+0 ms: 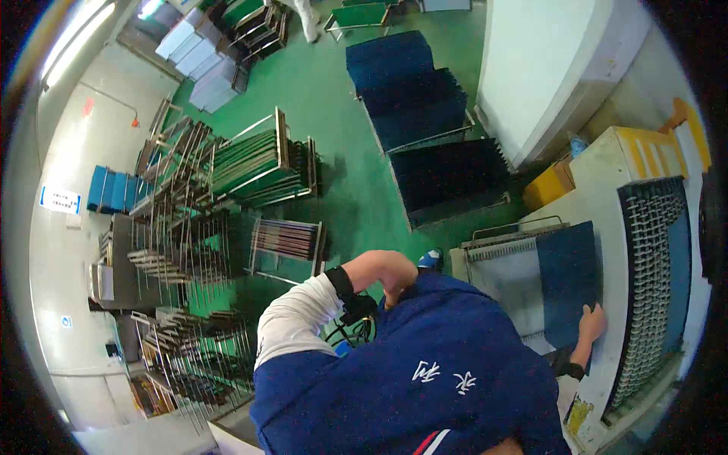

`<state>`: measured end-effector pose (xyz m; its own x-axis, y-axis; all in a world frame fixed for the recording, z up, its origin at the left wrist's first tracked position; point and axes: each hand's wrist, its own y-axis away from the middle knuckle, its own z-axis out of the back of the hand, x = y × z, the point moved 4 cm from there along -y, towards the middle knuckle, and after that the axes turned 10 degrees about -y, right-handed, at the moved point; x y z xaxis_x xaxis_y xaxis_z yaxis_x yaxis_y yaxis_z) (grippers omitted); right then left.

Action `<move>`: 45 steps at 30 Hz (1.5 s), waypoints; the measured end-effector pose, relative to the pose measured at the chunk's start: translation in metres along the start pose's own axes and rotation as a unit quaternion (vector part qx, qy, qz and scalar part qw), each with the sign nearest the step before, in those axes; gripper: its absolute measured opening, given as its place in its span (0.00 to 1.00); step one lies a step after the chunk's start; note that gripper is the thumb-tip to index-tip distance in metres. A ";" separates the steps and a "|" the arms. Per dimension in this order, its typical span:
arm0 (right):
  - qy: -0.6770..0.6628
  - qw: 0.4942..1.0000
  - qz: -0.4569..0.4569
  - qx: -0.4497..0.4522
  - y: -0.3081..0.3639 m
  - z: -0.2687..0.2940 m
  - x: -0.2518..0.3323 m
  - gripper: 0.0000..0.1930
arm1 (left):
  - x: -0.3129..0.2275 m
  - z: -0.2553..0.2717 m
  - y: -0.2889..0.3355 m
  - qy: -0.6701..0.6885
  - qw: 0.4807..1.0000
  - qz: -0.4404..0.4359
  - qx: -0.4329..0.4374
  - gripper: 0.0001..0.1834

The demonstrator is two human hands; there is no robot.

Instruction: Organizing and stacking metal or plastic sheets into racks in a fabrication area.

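Note:
My right hand [592, 323] holds the right edge of a flat dark blue panel [567, 273], its thumb and fingers pinched near the lower corner. The panel lies over the right part of a slotted metal rack [497, 250] with comb-like teeth along its side. My left hand [392, 287] is bent inward against the top of my navy apron [455, 334]. Its fingers curl down and are partly hidden, so what they hold, if anything, does not show.
Right of the panel is a pale machine with a roller conveyor [644, 280]. Racks of dark blue panels [447, 178] stand ahead on the green floor. Left are metal racks with green boards [250, 163] and a smaller rack of brownish boards [284, 241]. Another person [305, 17] is far off.

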<state>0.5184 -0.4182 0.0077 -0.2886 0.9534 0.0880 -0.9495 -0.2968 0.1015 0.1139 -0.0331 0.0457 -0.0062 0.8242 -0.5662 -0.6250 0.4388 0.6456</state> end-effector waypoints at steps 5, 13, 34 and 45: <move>-0.033 0.999 0.030 0.002 0.000 -0.016 0.000 0.24 | 0.013 -0.030 -0.007 0.069 0.997 -0.037 -0.004 0.29; -0.045 0.998 -0.038 -0.002 0.026 0.043 0.002 0.26 | 0.015 -0.025 -0.008 0.093 0.993 -0.072 -0.019 0.27; -0.743 0.566 -0.226 -0.276 0.135 0.139 -0.087 0.17 | -0.022 0.032 0.037 0.687 0.711 0.104 -0.110 0.25; -0.913 0.308 -0.191 -0.186 0.112 0.037 -0.078 0.14 | -0.014 0.045 0.010 0.595 0.782 0.154 -0.103 0.20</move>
<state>0.4395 -0.5276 0.0490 0.0805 -0.8065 0.5858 -0.9178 0.1692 0.3591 0.1432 -0.0239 0.0830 -0.8267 -0.0915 -0.5552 -0.5626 0.1183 0.8182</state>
